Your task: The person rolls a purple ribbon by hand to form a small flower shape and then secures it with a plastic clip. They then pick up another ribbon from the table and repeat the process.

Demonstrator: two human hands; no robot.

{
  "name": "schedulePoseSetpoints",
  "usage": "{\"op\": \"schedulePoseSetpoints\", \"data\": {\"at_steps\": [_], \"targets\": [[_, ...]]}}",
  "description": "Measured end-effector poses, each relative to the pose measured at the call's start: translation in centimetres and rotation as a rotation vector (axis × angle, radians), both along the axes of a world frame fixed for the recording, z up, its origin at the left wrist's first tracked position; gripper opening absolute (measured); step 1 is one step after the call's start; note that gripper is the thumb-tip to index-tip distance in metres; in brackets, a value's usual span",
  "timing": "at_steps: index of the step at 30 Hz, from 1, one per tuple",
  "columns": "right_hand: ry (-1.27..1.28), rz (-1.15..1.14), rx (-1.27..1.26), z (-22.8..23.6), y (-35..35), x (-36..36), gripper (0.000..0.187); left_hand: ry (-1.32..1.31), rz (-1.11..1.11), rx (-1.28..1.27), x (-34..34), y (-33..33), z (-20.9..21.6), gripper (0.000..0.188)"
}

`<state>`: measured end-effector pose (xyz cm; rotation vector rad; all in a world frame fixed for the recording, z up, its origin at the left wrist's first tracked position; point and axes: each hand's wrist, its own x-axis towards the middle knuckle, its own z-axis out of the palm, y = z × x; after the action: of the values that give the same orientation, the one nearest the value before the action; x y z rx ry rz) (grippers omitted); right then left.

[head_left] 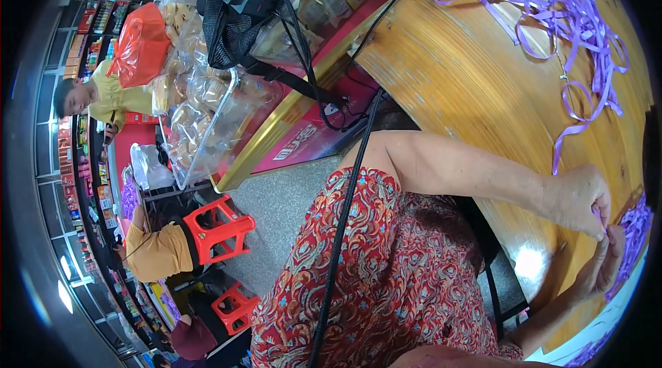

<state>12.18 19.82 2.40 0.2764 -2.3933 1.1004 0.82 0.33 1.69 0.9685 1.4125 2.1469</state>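
My left hand (580, 201) reaches over the wooden table with its fingers closed in a pinch on a narrow purple ribbon (597, 213). My right hand (601, 264) comes up from the lower edge, fingertips pressed together and meeting those of the left at the ribbon. What exactly lies between the fingertips is too small to see. A length of ribbon runs from the left wrist up to a loose, tangled purple ribbon heap (586, 30) at the top right. Beyond the right hand sits another purple bundle (631, 237), partly cut off by the rim.
A black cable (352, 202) crosses the view. Beside the wooden table (441, 58) stands a counter with bagged food (200, 106), a black mesh bag (231, 30) and a red plastic bag (141, 44). Red stools (219, 230) and several people are at the left, near stocked shelves.
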Motion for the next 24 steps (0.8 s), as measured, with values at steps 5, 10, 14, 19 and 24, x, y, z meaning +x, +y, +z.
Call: {"op": "schedulePoseSetpoints", "data": {"at_steps": [5, 10, 14, 19, 24], "targets": [[-0.025, -0.035, 0.003, 0.4, -0.7, 0.1, 0.018, -0.019, -0.002, -0.031, 0.0, -0.1, -0.1, 0.013], [-0.013, -0.040, 0.058, 0.6, -1.1, 0.1, 0.016, -0.008, 0.039, -0.036, 0.2, 0.4, -0.5, 0.012], [-0.031, -0.096, -0.001, 0.1, -0.7, 0.3, 0.013, 0.029, 0.072, -0.067, 0.3, 0.3, -0.3, 0.011], [-0.004, -0.067, -0.080, -0.3, -0.7, 0.3, 0.015, 0.061, 0.106, -0.098, 0.5, 0.5, -0.3, 0.010], [-0.025, -0.057, -0.094, -0.8, -0.6, 0.2, 0.017, 0.072, 0.149, -0.069, 0.5, 0.4, -0.5, 0.008]]}}
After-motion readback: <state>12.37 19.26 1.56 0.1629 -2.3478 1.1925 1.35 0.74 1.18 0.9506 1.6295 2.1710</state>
